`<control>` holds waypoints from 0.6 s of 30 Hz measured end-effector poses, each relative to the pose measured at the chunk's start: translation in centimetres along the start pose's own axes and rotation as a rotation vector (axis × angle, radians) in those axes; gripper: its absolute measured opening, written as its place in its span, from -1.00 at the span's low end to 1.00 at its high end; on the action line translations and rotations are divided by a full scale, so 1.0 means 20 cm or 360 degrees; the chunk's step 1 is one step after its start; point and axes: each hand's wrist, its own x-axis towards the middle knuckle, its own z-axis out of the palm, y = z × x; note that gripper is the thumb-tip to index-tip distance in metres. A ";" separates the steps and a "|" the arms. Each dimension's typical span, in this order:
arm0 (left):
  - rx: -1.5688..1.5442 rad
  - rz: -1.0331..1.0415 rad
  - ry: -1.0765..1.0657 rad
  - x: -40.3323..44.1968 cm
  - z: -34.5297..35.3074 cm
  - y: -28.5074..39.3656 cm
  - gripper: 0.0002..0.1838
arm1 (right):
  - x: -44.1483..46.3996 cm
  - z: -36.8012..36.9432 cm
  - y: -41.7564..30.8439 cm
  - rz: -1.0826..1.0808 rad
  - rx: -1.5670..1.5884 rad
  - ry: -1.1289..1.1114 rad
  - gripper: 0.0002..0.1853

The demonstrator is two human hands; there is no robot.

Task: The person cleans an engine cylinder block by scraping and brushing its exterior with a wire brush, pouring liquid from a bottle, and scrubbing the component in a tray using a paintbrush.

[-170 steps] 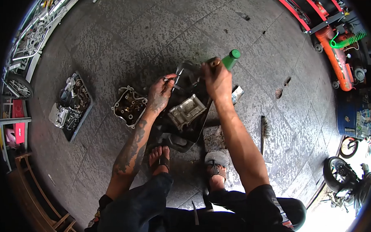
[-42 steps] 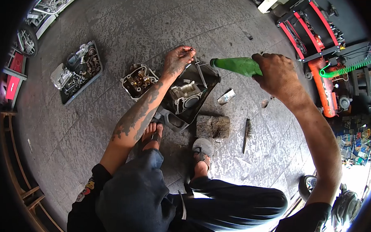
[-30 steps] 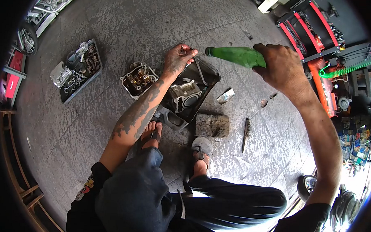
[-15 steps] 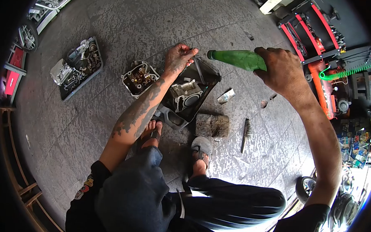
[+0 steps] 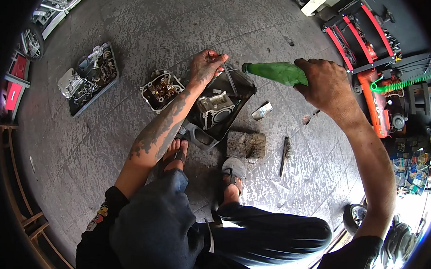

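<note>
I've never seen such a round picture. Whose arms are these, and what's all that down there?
No machine: a person works bare-handed, seen by a head-worn camera looking down. The right hand grips a green bottle, held sideways, its neck toward the left hand. The left hand's fingertips are bunched; whether they hold anything is unclear. On the floor are a black container with a metal engine part in it, an open metal casing beside it, a rough block, a brush and, farther left, a tray of metal parts.

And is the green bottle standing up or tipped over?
Tipped: the right hand holds the green bottle sideways, its long side showing and its neck pointing toward the left hand.
</note>
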 end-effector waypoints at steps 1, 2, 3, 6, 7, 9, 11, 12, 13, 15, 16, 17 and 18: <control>0.0014 -0.0006 0.0010 0.00 0.00 0.01 -0.73 | 0.00 0.02 0.00 -0.0001 0.0000 -0.0002 -0.71; 0.0028 -0.0011 0.0020 -0.01 0.00 0.01 -0.73 | -0.01 0.03 0.01 -0.0012 0.0009 0.0006 -0.71; 0.0028 -0.0012 0.0019 -0.01 0.00 0.01 -0.73 | -0.01 0.04 0.01 -0.0022 0.0018 0.0014 -0.70; 0.0062 -0.0040 0.0040 0.00 0.00 0.02 -0.74 | -0.02 0.04 0.00 0.0005 0.0012 -0.0064 -0.71; 0.0066 -0.0049 0.0055 0.00 0.00 0.02 -0.75 | -0.02 0.05 0.00 0.0006 0.0013 -0.0064 -0.71; 0.0069 -0.0056 0.0071 0.00 -0.01 0.01 -0.76 | -0.03 0.08 0.01 -0.0014 0.0008 -0.0095 -0.71; 0.0044 -0.0053 0.0064 0.00 -0.01 0.01 -0.77 | -0.04 0.10 0.01 0.0001 -0.0001 -0.0126 -0.71; 0.0045 -0.0054 0.0064 0.00 -0.01 0.01 -0.77 | -0.04 0.11 0.01 0.0017 -0.0010 -0.0158 -0.71; 0.0043 -0.0048 0.0057 -0.01 -0.02 0.02 -0.78 | -0.05 0.12 0.01 0.0018 -0.0009 -0.0160 -0.71; 0.0042 -0.0041 0.0049 -0.01 -0.02 0.02 -0.79 | -0.04 0.13 0.01 0.0054 -0.0005 -0.0238 -0.72; 0.0031 -0.0030 0.0043 -0.01 -0.02 0.02 -0.79 | -0.05 0.14 0.02 0.0056 -0.0005 -0.0238 -0.72; 0.0019 -0.0019 0.0037 -0.01 -0.03 0.02 -0.79 | -0.05 0.15 0.02 0.0055 -0.0002 -0.0237 -0.72; 0.0018 -0.0019 0.0036 0.00 -0.03 0.01 -0.79 | -0.05 0.15 0.03 0.0053 0.0001 -0.0236 -0.72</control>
